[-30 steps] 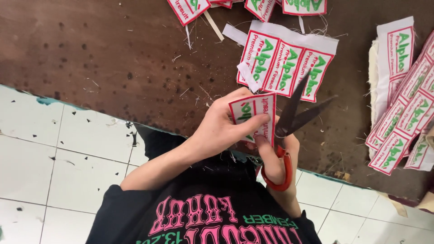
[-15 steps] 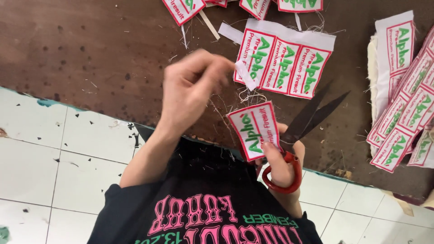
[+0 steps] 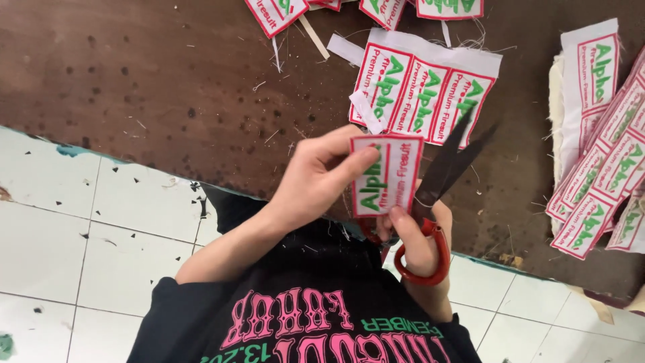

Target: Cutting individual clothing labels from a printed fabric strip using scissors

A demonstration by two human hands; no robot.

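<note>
Scissors (image 3: 447, 168) with red handles sit in the right hand (image 3: 420, 245), blades spread apart and pointing up, just right of the patch (image 3: 386, 176). The left hand (image 3: 316, 178) pinches this white, red-edged patch, long axis upright, touching the blades. Both hands hover at the counter (image 3: 168, 87) edge. Right fingers are mostly hidden behind the patch.
</note>
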